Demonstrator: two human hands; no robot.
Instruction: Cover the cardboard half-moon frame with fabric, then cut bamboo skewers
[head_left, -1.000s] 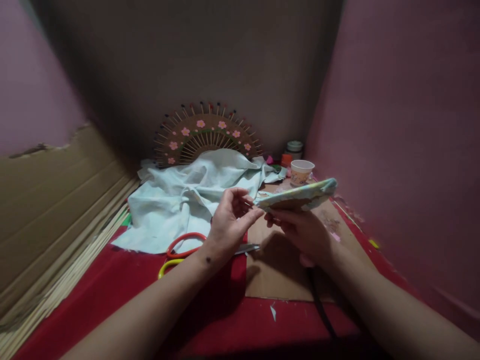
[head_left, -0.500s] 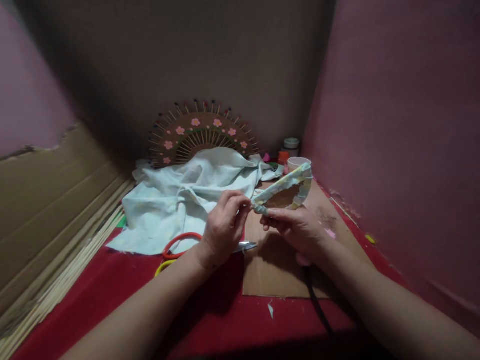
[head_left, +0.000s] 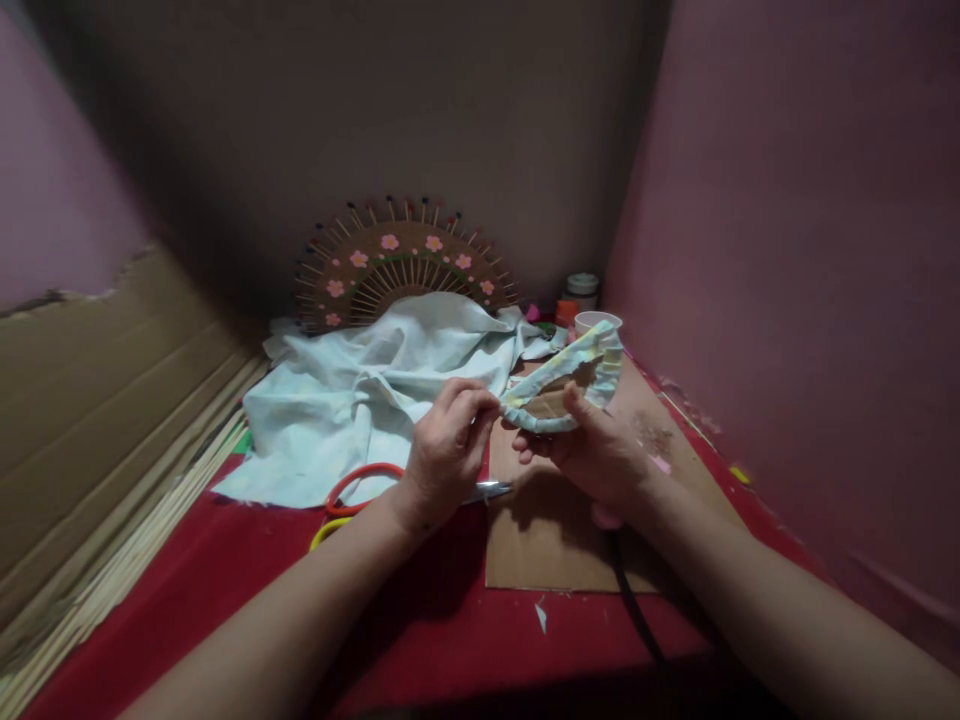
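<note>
Between my hands, above a flat cardboard sheet (head_left: 555, 555), is a cardboard piece (head_left: 547, 402) with pale blue-green and yellow fabric folded over its edges; bare brown cardboard shows in its middle. My left hand (head_left: 454, 430) pinches its left corner with thumb and fingertips. My right hand (head_left: 592, 445) holds it from below, the thumb over the near edge and the fingers mostly hidden underneath. Scissors (head_left: 367, 470) with orange and yellow handles lie partly under my left wrist, the metal tip on the cardboard sheet.
Crumpled pale blue cloth (head_left: 337, 400) spreads behind my left hand. A decorated cardboard half-round fan with sticks (head_left: 405, 240) stands against the wall. A white cup (head_left: 598, 322) and a jar (head_left: 582, 288) stand at the back right. Thin sticks (head_left: 142, 550) line the left edge of the red cloth (head_left: 420, 640).
My right thumb has shifted from the near left edge of the fabric-covered piece to farther right and up. The piece has tilted slightly, and my left hand stays at its corner.
</note>
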